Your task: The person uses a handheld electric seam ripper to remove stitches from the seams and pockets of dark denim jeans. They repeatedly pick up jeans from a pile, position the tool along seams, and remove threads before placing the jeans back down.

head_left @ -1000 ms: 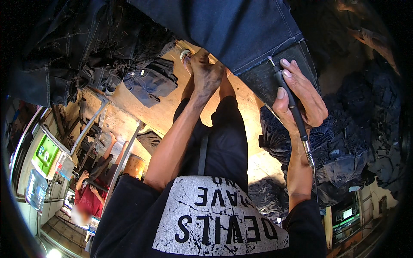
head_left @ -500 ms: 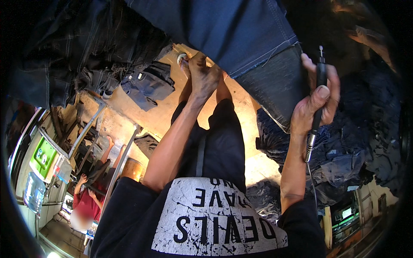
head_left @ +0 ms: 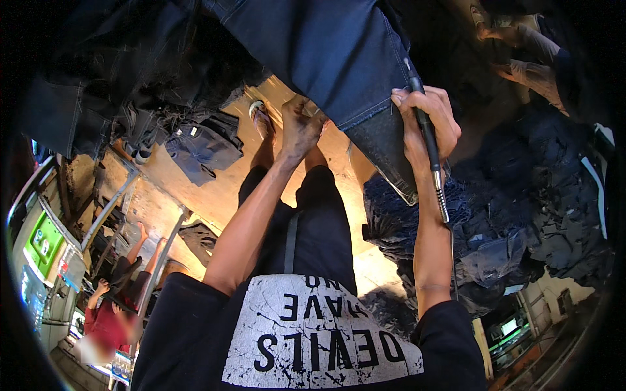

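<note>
A dark blue denim garment with a turned hem and pale stitching hangs in front of me. My left hand is closed at its left lower edge; the cloth partly hides the fingers. In my right hand is a black pen-shaped rotary tool handpiece, its small tip pointing up and a metal spring sleeve and thin cable running down along my forearm. The right fingertips are at the garment's right edge, near the hem seam, and the tool's tip lies close to the side seam.
Piles of dark denim lie at the right, with more dark garments at the left. A folded denim piece rests on the lit floor. Another person in red sits at the lower left; other limbs show at the upper right.
My right hand has moved left with the handpiece, from beside the garment to its right edge. The whole view has shifted slightly. My left hand keeps its place on the cloth.
</note>
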The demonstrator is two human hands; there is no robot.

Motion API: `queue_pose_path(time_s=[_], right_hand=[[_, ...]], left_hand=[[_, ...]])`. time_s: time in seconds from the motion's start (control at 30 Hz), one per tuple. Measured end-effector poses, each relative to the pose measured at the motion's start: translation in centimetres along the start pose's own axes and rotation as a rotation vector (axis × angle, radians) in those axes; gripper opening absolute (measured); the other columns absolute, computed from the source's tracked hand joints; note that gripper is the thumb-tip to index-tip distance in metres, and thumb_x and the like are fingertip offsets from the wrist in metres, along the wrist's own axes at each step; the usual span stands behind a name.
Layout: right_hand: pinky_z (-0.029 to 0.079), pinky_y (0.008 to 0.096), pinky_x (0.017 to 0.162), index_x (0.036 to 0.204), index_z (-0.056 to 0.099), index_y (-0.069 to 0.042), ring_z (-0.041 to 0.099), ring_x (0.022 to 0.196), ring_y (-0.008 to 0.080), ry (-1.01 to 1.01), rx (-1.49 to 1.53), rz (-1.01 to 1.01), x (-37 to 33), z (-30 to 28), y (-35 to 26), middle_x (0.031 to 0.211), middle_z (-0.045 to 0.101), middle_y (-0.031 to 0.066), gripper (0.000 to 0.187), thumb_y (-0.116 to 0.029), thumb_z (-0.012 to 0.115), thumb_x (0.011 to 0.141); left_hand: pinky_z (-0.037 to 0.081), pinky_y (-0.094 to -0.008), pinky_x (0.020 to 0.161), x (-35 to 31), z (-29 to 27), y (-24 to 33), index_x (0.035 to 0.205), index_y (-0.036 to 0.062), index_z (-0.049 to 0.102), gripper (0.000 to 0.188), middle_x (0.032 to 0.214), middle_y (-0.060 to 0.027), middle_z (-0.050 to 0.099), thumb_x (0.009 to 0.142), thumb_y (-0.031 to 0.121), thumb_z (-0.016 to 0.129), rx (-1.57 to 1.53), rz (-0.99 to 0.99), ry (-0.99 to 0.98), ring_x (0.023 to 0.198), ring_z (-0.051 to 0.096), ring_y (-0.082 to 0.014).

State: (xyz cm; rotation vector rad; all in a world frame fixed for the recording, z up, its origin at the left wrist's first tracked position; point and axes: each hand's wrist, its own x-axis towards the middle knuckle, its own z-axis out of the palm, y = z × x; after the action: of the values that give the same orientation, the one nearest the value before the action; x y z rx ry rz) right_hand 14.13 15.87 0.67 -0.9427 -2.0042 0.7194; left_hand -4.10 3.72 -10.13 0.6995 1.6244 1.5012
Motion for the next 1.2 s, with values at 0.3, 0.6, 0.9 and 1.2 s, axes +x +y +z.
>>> queue_pose_path(time_s=[0.3, 0.6, 0.9, 1.2], right_hand=[[0.058, 0.037, 0.093, 0.11, 0.073, -0.005, 0.074, 0.101, 0.0242, 0.376, -0.304, 0.234, 3.9, -3.6, 3.7, 0.107, 0.079, 0.0114, 0.017, -0.001, 0.08, 0.094], [0.061, 0.0411, 0.093, 0.127, 0.072, 0.001, 0.076, 0.101, 0.0291, 0.037, 0.312, 0.122, -3.9, -2.2, -2.5, 0.109, 0.076, 0.021, 0.03, -0.015, 0.07, 0.102], [0.057, 0.0571, 0.107, 0.109, 0.08, 0.001, 0.078, 0.114, 0.0377, -0.088, -0.026, 0.055, -4.4, -3.4, -1.0, 0.108, 0.081, 0.021, 0.024, -0.01, 0.077, 0.087], [0.058, 0.0558, 0.107, 0.108, 0.08, 0.003, 0.078, 0.113, 0.0378, -0.093, 0.068, 0.028, -4.6, -2.8, -0.7, 0.107, 0.081, 0.0198, 0.026, -0.006, 0.078, 0.084]], left_hand=[[0.051, -0.0296, 0.068, -0.1, -0.6, 0.9, 0.094, -0.005, 0.074, 0.009, 0.088, -0.0059, 0.074, 0.085, -0.004, 0.075, 0.075, -0.072, -0.047, 0.08, 0.065, -0.0106], [0.051, -0.0262, 0.066, 0.3, -0.9, -1.4, 0.093, -0.0046, 0.072, 0.013, 0.084, -0.0041, 0.073, 0.083, -0.013, 0.073, 0.045, -0.053, -0.08, 0.077, 0.065, -0.0076], [0.052, -0.0353, 0.094, 0.2, -0.2, -1.7, 0.118, -0.0042, 0.071, 0.027, 0.115, -0.0119, 0.077, 0.091, -0.005, 0.073, 0.133, 0.135, -0.111, 0.109, 0.069, -0.0215], [0.048, -0.0411, 0.105, 0.0, -1.6, -4.9, 0.135, -0.0001, 0.062, 0.062, 0.135, -0.0156, 0.067, 0.083, 0.019, 0.091, 0.194, 0.038, -0.087, 0.126, 0.063, -0.0282]])
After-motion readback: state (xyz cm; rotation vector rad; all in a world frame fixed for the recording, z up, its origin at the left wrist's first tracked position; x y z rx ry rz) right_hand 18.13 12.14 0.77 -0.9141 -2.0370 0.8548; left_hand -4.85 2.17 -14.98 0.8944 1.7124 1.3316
